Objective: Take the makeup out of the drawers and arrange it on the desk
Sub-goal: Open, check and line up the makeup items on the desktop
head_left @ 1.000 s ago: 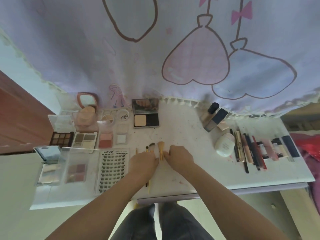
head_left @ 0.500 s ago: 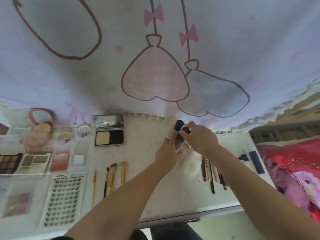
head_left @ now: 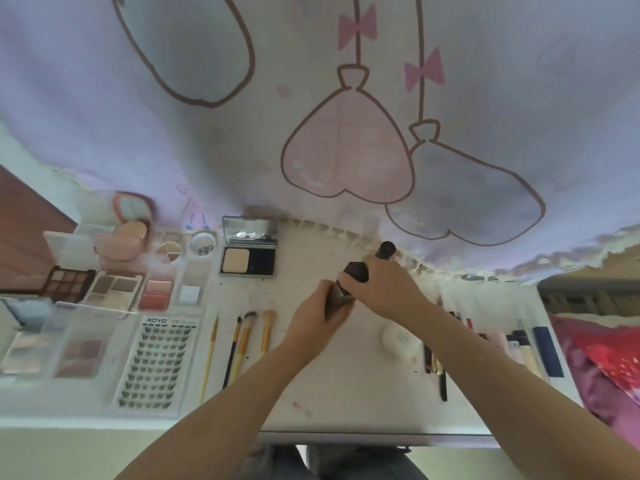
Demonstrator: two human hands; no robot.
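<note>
Over the middle of the white desk (head_left: 346,393), both my hands hold dark-capped makeup bottles. My left hand (head_left: 320,313) grips the lower body of a brownish foundation bottle (head_left: 356,271) with a square black cap. My right hand (head_left: 384,289) curls over that cap and also holds a second bottle whose round black cap (head_left: 386,250) sticks out behind the knuckles. Several brushes (head_left: 242,337) lie in a row left of my hands. A white round compact (head_left: 400,339) sits just right of them.
Palettes (head_left: 114,292), an open powder compact (head_left: 249,265), a pink mirror compact (head_left: 130,233) and a lash tray (head_left: 156,362) fill the desk's left. Pencils and tubes (head_left: 519,344) lie at the right. A cartoon curtain hangs behind; red bedding (head_left: 613,362) lies beyond the right edge.
My hands left the brushes, reached to the bottles at the back right, took hold of them, and have carried them left toward the desk's middle.
</note>
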